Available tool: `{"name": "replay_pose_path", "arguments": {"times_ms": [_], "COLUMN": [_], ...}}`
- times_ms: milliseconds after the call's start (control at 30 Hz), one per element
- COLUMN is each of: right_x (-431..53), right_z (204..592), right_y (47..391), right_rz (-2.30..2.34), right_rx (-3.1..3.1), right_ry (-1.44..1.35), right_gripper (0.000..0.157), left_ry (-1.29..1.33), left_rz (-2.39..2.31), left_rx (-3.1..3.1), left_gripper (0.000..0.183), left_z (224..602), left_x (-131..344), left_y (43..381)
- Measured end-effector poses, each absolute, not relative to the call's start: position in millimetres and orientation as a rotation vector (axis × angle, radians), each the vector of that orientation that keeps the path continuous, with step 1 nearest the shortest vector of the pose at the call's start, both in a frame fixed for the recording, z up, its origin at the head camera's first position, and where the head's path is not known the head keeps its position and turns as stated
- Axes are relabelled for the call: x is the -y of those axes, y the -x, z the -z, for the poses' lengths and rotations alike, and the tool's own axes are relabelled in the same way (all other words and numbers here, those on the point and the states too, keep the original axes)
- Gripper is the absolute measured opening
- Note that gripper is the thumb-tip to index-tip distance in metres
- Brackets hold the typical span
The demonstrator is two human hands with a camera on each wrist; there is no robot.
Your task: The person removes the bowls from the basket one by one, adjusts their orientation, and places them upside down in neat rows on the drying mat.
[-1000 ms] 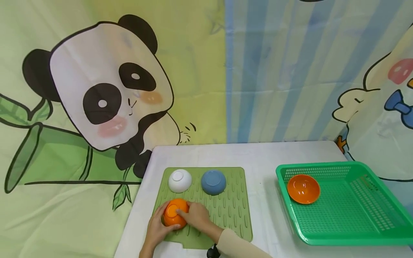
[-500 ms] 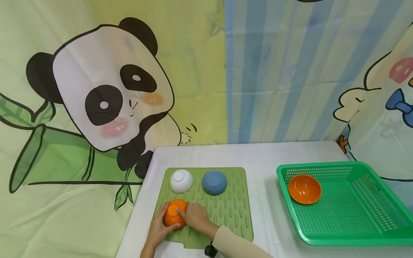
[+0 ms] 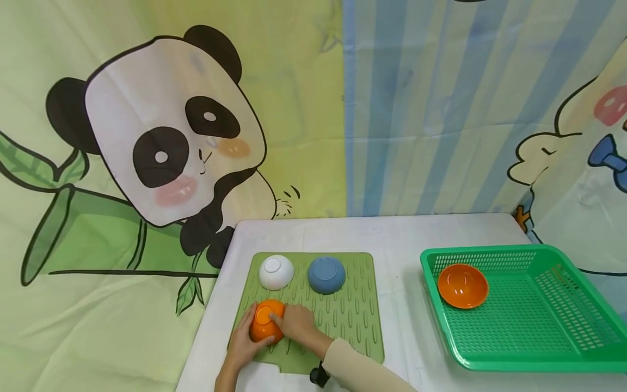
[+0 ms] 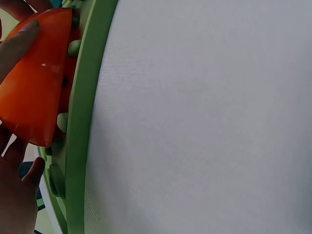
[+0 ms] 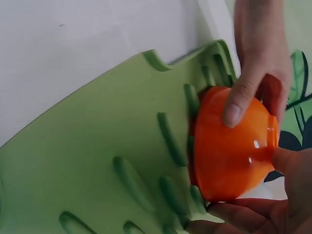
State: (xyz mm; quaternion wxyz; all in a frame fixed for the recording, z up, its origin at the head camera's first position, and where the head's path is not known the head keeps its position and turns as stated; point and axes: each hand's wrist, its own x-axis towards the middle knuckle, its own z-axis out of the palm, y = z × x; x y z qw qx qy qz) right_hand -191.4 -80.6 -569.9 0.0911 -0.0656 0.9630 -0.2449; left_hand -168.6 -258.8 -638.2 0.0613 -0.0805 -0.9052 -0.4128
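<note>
An orange bowl [image 3: 267, 326] lies upside down on the green ridged mat [image 3: 338, 326], near its left front part. From the left, my left hand [image 3: 242, 342] grips it, fingers along the far left side and thumb on the near side. My right hand [image 3: 297, 322] holds the right side. The right wrist view shows that hand's thumb at the foot of the bowl [image 5: 229, 151] and its fingers down at the rim. A white bowl [image 3: 276, 272] and a blue bowl [image 3: 326, 275] rest upside down farther back on the mat.
To the right stands a green plastic basket [image 3: 519, 363] with another orange bowl [image 3: 462, 286] inside, mouth up. A white cloth [image 3: 401, 261] covers the table. Behind it hangs a curtain [image 3: 303, 109] printed with a panda.
The right hand's fingers draw in slightly at the bowl's right side. Otherwise both hands stay on the orange bowl, and the whole view shifts a little.
</note>
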Motion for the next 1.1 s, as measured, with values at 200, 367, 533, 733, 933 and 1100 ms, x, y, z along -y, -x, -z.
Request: {"name": "replay_pose_path", "arguments": {"times_ms": [200,367,533,733,933,1100], "right_x": [54,9,-41,-105,-198,-285], "right_z": [548,524,498,472,464,486], "right_y": [202,210,210,205,192,177], "right_rz": [1.061,1.267,1.47,1.569,1.658,1.331], "right_rx": [-2.611,-2.424,-2.33,-2.318,-2.549,-3.184], "right_ry": [0.258,0.273,0.252,0.215,0.136,-0.091], "right_gripper": [0.056,0.05,0.048,0.054,0.053,0.059], "left_ry": [0.218,0.127,0.11,0.238,0.248,0.225], "left_rz": [1.293,1.336,1.349,1.326,1.317,1.345], "left_rx": [2.723,2.67,2.553,2.47,2.458,2.457], "left_gripper": [0.111,0.115,0.109,0.101,0.096,0.094], "left_z": [633,617,595,584,596,606], "left_x": [255,247,229,205,195,195], "left_y": [170,168,164,168,176,177]}}
